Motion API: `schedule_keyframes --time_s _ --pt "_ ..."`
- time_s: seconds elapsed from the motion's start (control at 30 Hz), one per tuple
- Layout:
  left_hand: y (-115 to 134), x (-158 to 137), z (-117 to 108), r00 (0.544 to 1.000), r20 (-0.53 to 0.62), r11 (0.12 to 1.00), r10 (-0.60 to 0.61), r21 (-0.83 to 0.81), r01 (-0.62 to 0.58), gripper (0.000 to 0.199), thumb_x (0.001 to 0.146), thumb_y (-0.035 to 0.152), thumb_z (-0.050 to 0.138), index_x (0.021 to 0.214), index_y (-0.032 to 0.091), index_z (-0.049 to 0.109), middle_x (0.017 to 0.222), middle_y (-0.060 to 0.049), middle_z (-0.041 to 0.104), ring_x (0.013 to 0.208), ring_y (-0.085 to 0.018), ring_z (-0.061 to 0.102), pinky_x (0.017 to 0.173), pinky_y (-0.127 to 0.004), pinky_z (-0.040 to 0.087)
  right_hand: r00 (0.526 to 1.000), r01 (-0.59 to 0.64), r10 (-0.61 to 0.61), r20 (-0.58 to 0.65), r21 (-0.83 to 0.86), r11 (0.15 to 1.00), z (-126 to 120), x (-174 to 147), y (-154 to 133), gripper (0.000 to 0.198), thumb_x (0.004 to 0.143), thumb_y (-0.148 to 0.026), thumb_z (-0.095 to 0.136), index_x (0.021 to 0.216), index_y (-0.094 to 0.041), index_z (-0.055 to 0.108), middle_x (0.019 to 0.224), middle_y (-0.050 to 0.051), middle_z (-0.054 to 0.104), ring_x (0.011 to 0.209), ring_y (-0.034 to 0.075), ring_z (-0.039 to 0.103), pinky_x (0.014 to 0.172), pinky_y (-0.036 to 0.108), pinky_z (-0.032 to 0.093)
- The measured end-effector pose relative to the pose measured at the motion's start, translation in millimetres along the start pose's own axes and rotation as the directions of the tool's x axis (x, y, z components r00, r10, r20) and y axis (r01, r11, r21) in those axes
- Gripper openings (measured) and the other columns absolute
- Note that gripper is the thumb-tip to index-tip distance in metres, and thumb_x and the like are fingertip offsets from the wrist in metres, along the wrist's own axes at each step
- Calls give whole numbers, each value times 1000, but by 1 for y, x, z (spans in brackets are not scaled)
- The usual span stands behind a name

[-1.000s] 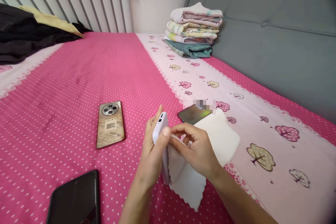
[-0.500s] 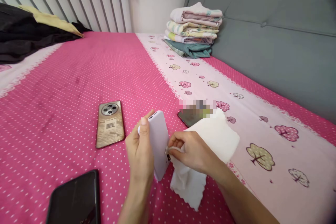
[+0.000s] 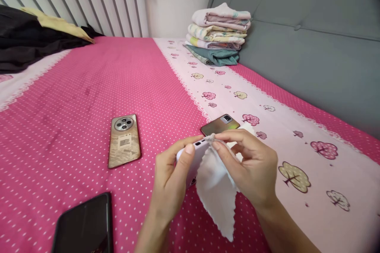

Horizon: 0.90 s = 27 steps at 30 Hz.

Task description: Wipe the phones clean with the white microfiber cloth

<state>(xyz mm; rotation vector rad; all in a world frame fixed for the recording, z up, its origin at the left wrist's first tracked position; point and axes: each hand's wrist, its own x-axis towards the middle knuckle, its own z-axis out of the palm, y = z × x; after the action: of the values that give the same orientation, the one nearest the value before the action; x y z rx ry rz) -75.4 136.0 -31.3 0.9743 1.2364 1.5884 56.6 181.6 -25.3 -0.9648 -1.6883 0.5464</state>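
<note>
A pale lavender power bank (image 3: 197, 159) is gripped at its left end by my left hand (image 3: 170, 180), thumb on one face and fingers behind. Its narrow edge with dark port openings faces up. My right hand (image 3: 254, 168) pinches a bunched corner of a white scalloped cloth (image 3: 218, 195) against the right end of that edge. The rest of the cloth hangs below the fingers and covers part of the power bank. Just beyond the hands lies a phone (image 3: 219, 125) with a shiny back and a square camera block, partly hidden by the right hand and cloth.
On the pink dotted bedspread (image 3: 118, 75), a gold phone (image 3: 124, 146) lies back up to the left. A black phone (image 3: 84, 225) is nearer, cut by the frame. Folded fabrics (image 3: 221, 33) are stacked by the grey headboard (image 3: 297, 47). Dark clothing (image 3: 26, 41) lies far left.
The power bank has been turned so its port edge faces up. My right hand has moved the pinched cloth from its right side up to that edge, lifting the cloth with it.
</note>
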Motion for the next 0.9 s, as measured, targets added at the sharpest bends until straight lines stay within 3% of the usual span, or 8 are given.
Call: schedule_keyframes --time_s 0.07,0.3,0.6,0.73,0.9 --pt "-1 0 -1 999 44 1000 13 3 -13 24 83 35 51 94 23 68 93 -2 70 81 -17 62 71 -26 46 999 11 -10 40 -24 1000 0 2 0 11 75 -16 62 84 -22 66 83 1 65 72 14 60 50 24 46" --pt "-1 1 0 999 34 1000 0 -20 0 23 83 33 50 95 22 68 94 -3 69 82 -18 62 71 -27 46 994 -37 43 100 -58 998 -1 2 2 14 78 -17 59 89 -23 66 88 1 65 76 14 61 52 23 46" --pt "1 0 -3 997 51 992 52 114 -57 23 86 35 44 94 24 64 86 1 66 81 -15 58 67 -23 42 975 202 -191 115 -93 975 5 -5 -6 20 77 -11 59 91 -23 68 86 2 64 71 14 60 61 26 50" --pt "1 -1 -3 994 80 985 68 155 -80 23 87 36 44 95 25 62 89 1 65 81 -14 57 64 -23 41 970 222 -213 121 -62 973 5 -6 -9 20 76 -9 60 89 -22 68 84 1 64 70 13 60 61 24 50" --pt "1 -2 -1 992 123 987 28 152 -47 24 87 36 44 100 27 61 82 2 63 71 -13 55 61 -23 40 984 167 -156 85 -151 974 -3 -3 -8 19 78 -10 58 89 -22 68 84 2 63 72 13 59 61 25 48"
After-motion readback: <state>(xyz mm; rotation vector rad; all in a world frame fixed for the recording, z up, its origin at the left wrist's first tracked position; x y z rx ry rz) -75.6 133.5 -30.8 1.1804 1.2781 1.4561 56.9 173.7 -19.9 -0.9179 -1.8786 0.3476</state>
